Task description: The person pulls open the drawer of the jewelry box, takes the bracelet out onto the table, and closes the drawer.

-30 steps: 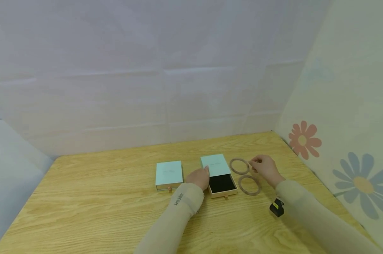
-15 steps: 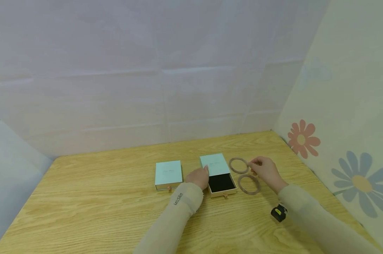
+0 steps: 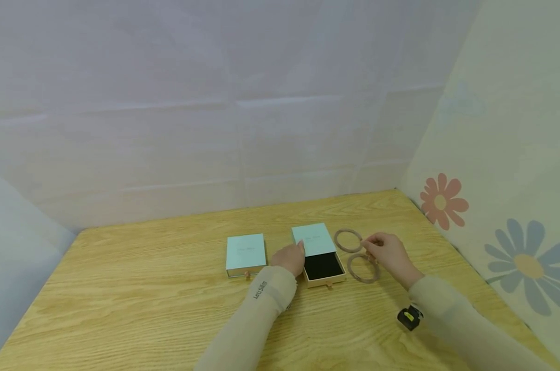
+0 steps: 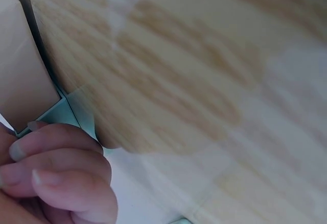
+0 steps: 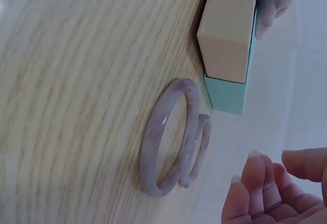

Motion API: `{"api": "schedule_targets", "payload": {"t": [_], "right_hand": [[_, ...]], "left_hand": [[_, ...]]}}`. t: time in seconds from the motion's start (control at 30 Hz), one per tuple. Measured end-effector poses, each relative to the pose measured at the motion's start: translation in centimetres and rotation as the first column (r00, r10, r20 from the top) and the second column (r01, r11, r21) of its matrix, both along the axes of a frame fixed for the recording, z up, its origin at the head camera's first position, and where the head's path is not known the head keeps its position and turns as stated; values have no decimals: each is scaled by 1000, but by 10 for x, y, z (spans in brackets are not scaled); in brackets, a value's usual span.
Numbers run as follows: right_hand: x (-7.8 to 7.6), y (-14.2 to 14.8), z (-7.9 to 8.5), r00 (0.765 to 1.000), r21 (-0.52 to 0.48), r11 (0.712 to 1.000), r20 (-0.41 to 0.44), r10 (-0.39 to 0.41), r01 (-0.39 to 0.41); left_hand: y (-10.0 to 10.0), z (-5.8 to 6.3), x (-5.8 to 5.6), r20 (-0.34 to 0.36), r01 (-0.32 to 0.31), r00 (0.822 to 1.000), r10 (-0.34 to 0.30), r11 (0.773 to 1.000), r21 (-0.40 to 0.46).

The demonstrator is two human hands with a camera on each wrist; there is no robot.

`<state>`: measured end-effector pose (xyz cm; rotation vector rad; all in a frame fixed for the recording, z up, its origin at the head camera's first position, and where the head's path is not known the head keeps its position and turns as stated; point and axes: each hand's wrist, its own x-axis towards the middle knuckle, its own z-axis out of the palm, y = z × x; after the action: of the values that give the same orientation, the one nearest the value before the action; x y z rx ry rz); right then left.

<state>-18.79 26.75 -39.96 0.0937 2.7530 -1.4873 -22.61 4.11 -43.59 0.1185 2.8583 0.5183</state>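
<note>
In the head view my left hand [image 3: 289,258] grips the left side of a pale mint drawer-style jewellery box [image 3: 313,238], thumb along its top edge. Its drawer [image 3: 325,282] is partly pulled out and shows a black lining. The left wrist view has the curled fingers [image 4: 66,183] at the box's corner. To the right of the box lie two mauve bangles, a nearer one [image 5: 150,152] and a farther one [image 5: 206,137]. My right hand [image 3: 392,257] hovers beside them. In the right wrist view its fingers [image 5: 253,178] are loosely bent, apart from the thumb, with nothing between.
A second mint box [image 3: 246,249], shut, with a small ribbon tab, stands left of my left hand. The wooden table [image 3: 145,288] ends at a pale fabric backdrop [image 3: 192,144]. A flower-printed panel [image 3: 503,170] borders the right side.
My right hand has shifted slightly toward me, from beside the farther bangle to above the right side of the nearer one. The left hand, box and bangles have stayed put.
</note>
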Motion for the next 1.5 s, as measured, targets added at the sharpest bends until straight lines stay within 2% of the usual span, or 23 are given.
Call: {"api": "schedule_targets", "payload": {"t": [0.3, 0.53, 0.97, 1.2, 1.5], "right_hand": [[7, -6, 0, 1000, 7, 1000, 3, 8, -8], [12, -10, -5, 1000, -7, 1000, 1, 2, -2], [23, -19, -6, 1000, -22, 1000, 12, 8, -8], [24, -23, -8, 1000, -47, 999, -12, 22, -22], [28, -27, -11, 999, -56, 998, -22, 38, -39]], "left_hand": [[0, 3, 0, -7, 16, 1000, -17, 999, -36], [0, 3, 2, -2, 9, 1000, -9, 1000, -27], [0, 2, 0, -15, 41, 999, -42, 998, -53], [0, 2, 0, -8, 16, 1000, -17, 999, -28], [1, 1, 0, -12, 16, 1000, -17, 999, -32]]}}
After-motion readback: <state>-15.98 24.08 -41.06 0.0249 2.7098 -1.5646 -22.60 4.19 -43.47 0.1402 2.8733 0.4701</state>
